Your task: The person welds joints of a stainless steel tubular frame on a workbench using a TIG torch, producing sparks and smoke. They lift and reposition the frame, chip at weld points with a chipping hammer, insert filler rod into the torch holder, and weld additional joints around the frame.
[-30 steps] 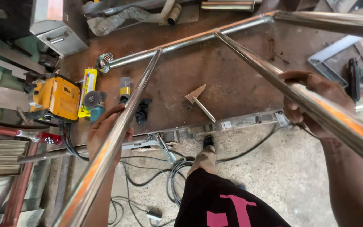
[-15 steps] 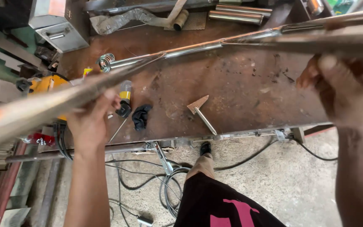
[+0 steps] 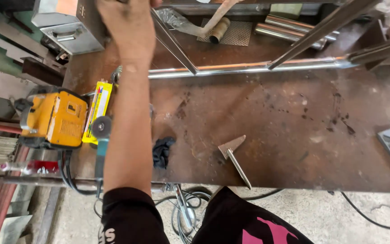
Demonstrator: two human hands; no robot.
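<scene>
Glossy polished steel tube frame [image 3: 249, 68], rough rusty matt metal tabletop [image 3: 285, 122], yellow plastic welder casing [image 3: 59, 118]

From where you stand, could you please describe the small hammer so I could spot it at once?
Find the rusty brown steel table. Near its front edge, right of the person's left forearm, lies the chipping hammer. It alone has a flat triangular head on a thin rod handle, unlike the dark rag beside it.

Welder box [image 3: 55, 118] at left edge of workbench [image 3: 294, 135]; grinder [image 3: 101, 135] just right of it; chipping hammer [image 3: 235, 158] lower centre; tube frame [image 3: 249, 68] across upper frame
</scene>
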